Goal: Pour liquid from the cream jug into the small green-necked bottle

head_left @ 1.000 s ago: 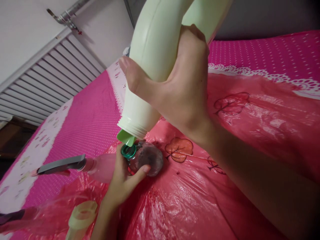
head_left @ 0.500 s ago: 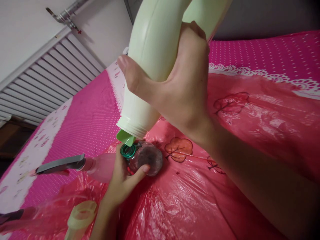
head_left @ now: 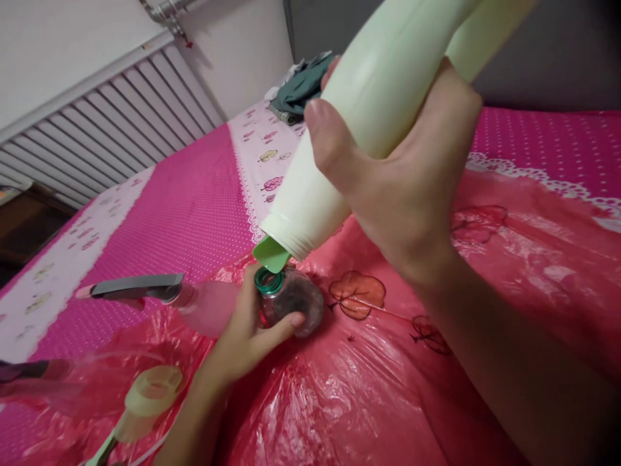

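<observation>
I see the small bottle point(head_left: 291, 304) just left of the frame's centre, standing on the red plastic sheet point(head_left: 369, 395) that covers the bed point(head_left: 189, 213). Its green neck ring faces up. My left hand point(head_left: 247, 336) wraps around it from the lower left, fingers point(head_left: 291, 321) curled and pressed against its clear side, thumb on the near side.

Directly above its mouth sits the green spout point(head_left: 272, 254) of the jug point(head_left: 369, 123), a large pale-green container tilted steeply down from the upper right of the frame. I cannot tell whether the spout touches the neck ring. My right hand point(head_left: 402, 188) grips the jug's body at centre right, thumb point(head_left: 330, 145) across the near face and the other fingers closed around the far side.

To the left of the small bottle lies a pink spray bottle point(head_left: 160, 294) with a grey trigger head. At the lower left sits a pale-green cap point(head_left: 150, 395). A second grey trigger point(head_left: 24, 370) shows at the left edge. A white radiator point(head_left: 97, 123) lines the wall at upper left, and clothes point(head_left: 303, 87) lie at the bed's far end, top centre.
</observation>
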`<action>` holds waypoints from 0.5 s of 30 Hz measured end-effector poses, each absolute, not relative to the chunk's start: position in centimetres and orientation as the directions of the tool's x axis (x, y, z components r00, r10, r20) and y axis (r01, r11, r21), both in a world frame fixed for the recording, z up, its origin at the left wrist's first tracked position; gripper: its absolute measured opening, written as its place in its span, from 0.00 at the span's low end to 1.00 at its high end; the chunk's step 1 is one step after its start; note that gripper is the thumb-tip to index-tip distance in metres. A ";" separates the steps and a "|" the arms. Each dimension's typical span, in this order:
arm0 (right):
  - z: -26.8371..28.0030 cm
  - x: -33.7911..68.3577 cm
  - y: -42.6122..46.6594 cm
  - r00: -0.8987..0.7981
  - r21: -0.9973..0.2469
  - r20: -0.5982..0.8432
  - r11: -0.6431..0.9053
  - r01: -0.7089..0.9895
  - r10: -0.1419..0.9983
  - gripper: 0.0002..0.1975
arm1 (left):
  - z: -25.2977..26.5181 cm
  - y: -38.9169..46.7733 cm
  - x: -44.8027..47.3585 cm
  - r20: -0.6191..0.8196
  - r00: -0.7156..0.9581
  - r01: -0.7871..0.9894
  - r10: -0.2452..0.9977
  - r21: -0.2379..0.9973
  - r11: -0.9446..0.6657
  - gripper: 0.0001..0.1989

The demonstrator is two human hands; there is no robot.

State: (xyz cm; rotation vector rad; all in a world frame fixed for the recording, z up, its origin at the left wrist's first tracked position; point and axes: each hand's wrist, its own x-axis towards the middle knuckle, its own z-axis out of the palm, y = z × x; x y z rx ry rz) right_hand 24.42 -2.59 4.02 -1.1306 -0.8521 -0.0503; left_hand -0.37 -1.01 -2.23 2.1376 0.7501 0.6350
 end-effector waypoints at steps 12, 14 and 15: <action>2.6 25.4 -3.5 0.604 -0.731 0.681 0.350 0.585 0.413 0.46 | -1.8 -1.5 0.3 0.161 0.723 0.272 0.672 0.828 -0.491 0.34; 2.5 25.4 -3.6 0.607 -0.729 0.682 0.311 0.610 0.408 0.49 | -1.8 -1.7 0.3 0.160 0.721 0.277 0.674 0.826 -0.492 0.35; 2.4 25.4 -3.6 0.612 -0.735 0.674 0.286 0.615 0.414 0.50 | -1.8 -1.7 0.3 0.158 0.722 0.276 0.673 0.827 -0.490 0.35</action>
